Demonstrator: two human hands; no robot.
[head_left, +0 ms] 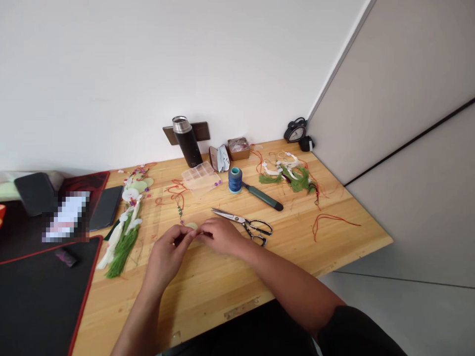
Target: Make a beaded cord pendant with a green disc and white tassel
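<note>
My left hand (169,251) and my right hand (219,235) meet over the front middle of the wooden table, fingertips pinched together. What lies between the fingertips is too small to make out. Just behind them is a pale green disc (192,226), partly hidden by the fingers. A red cord (177,188) with small green beads (180,210) and a purple bead runs back from the disc. Open-bladed scissors (243,220) lie beside my right hand. Behind the scissors are a blue thread spool (235,181) and a green-handled tool (264,197).
Green and white tassels (124,242) lie at left, more (297,175) at back right. A black flask (187,143), clear compartment box (200,177), brown box (238,149) and alarm clock (296,131) stand along the wall. A dark mat (40,296) covers the left front.
</note>
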